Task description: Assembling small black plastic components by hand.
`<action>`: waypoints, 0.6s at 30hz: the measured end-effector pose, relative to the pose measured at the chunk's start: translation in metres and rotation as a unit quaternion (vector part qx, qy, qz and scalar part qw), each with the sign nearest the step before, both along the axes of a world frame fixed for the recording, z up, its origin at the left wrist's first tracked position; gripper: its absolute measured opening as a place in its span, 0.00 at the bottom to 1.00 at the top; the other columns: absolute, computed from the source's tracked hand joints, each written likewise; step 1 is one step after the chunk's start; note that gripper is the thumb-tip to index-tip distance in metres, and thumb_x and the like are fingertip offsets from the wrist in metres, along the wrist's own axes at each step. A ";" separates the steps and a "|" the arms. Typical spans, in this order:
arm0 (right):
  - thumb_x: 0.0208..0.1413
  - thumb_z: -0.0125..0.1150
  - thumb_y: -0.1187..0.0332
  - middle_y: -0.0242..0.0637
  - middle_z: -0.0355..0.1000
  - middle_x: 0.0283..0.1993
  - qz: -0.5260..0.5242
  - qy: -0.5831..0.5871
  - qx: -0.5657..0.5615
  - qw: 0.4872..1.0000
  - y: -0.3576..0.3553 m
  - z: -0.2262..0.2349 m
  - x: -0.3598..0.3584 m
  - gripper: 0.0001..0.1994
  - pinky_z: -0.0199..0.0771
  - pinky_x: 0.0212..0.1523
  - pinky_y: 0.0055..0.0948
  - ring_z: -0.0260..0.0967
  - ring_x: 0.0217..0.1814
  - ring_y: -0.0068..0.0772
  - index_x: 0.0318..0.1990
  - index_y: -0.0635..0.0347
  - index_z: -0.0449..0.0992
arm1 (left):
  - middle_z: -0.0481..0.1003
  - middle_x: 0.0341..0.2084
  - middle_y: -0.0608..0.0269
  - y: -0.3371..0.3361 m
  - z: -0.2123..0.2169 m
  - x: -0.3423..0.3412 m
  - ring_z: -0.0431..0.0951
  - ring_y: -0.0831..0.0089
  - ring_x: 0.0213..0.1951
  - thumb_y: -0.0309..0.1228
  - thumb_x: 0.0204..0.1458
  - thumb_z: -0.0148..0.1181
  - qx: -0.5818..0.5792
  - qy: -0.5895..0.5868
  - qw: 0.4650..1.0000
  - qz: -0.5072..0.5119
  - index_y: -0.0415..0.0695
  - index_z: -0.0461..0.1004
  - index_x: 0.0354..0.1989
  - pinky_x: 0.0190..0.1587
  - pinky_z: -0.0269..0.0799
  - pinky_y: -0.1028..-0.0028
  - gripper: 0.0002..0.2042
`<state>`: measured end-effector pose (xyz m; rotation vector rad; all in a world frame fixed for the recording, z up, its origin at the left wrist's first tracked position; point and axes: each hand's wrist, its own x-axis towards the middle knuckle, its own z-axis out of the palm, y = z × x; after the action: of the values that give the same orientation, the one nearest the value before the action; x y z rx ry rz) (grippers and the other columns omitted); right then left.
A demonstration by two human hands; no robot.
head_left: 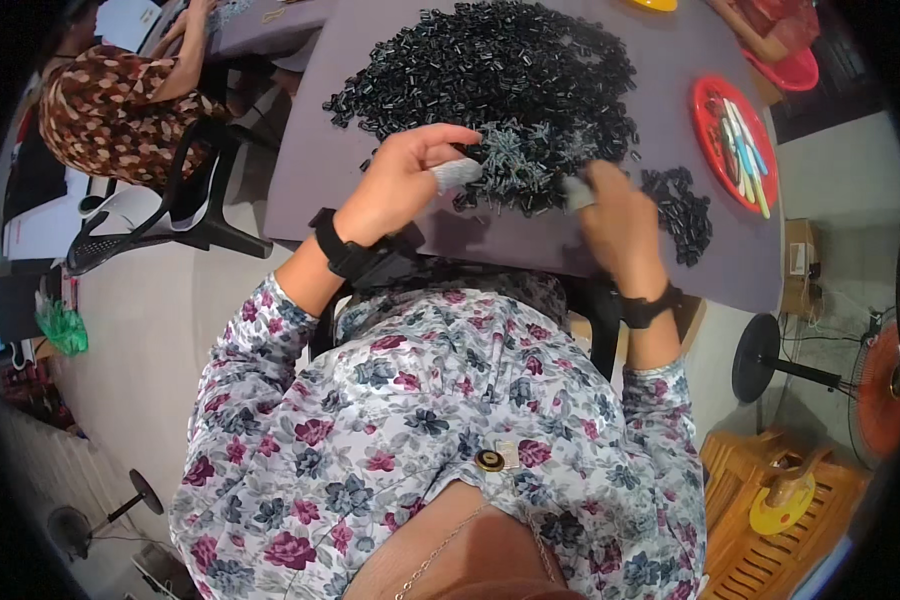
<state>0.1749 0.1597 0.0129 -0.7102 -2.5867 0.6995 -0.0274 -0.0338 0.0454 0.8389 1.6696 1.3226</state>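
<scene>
A large heap of small black tube-like pieces (490, 60) covers the far middle of the table. At its near edge lies a patch of thin blue-grey bits (508, 160), mixed among the black pieces. My left hand (395, 185) is at the left of this patch, its wrapped thumb and its forefinger apart, with nothing visible between them. On the right of the patch, my right hand (618, 220) is smeared by motion; its thumb tip is wrapped too. Whether its fingers hold anything cannot be made out. A smaller pile of black pieces (678, 215) lies just right of it.
A red tray (707, 100) with several long-handled tools sits at the table's (315, 170) right side. One person (120, 110) sits at the left, another (775, 25) at the far right. Black chair (190, 215), orange fan (882, 390) and wooden chair (770, 520) stand around.
</scene>
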 end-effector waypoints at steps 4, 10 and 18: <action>0.62 0.61 0.62 0.53 0.77 0.43 -0.103 -0.054 0.031 0.993 0.046 -0.019 0.042 0.14 0.75 0.44 0.52 0.76 0.44 0.62 0.51 0.59 0.75 | 0.82 0.38 0.62 -0.020 -0.011 -0.011 0.81 0.77 0.38 0.12 0.55 0.53 -0.049 0.163 0.984 -0.044 0.38 0.77 0.57 0.42 0.76 0.76 0.21; 0.55 0.63 0.76 0.48 0.75 0.42 -0.166 -0.018 0.011 0.986 0.047 -0.016 0.057 0.13 0.75 0.43 0.46 0.75 0.41 0.53 0.49 0.61 0.75 | 0.80 0.38 0.51 -0.016 -0.019 0.007 0.81 0.51 0.41 0.12 0.41 0.55 -0.033 0.403 0.907 -0.119 0.38 0.79 0.46 0.44 0.77 0.59 0.21; 0.54 0.62 0.78 0.44 0.74 0.39 0.020 0.097 -0.099 0.990 0.000 -0.011 0.032 0.09 0.75 0.40 0.41 0.75 0.40 0.50 0.43 0.61 0.77 | 0.78 0.36 0.53 -0.015 -0.014 0.003 0.79 0.50 0.41 0.13 0.41 0.56 -0.079 0.456 0.877 -0.124 0.41 0.80 0.42 0.43 0.75 0.56 0.18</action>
<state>0.2068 0.1593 0.0017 -0.6161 -2.3831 0.9958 -0.0248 -0.0491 0.0312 1.6730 2.2149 0.5895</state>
